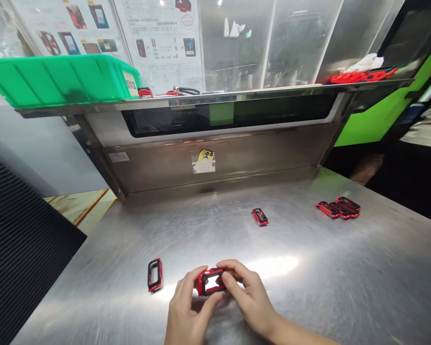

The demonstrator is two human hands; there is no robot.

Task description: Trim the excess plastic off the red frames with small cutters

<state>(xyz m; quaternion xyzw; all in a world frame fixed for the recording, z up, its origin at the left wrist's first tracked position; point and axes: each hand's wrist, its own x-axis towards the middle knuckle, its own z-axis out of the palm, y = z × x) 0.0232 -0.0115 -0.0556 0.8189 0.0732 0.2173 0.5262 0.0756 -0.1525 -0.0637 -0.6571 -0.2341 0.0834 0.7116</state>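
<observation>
Between both hands I hold a small red and black rectangular frame (203,283) with an open middle, tilted up just above the metal table. My left hand (191,304) grips its left end, thumb along the lower edge and fingers behind. My right hand (247,293) pinches the right end, with the thumb on the front face and the index finger over the top. To the left of my hands lies a similar red and black frame (160,275), flat on the table. Another such frame (260,216) rests farther back, right of centre.
A cluster of several red and black frames (339,209) lies at the table's (309,287) back right. Above the rear panel, a shelf (237,96) carries a green bin (64,81) and red parts (362,75). A person's sleeve (429,125) shows at far right.
</observation>
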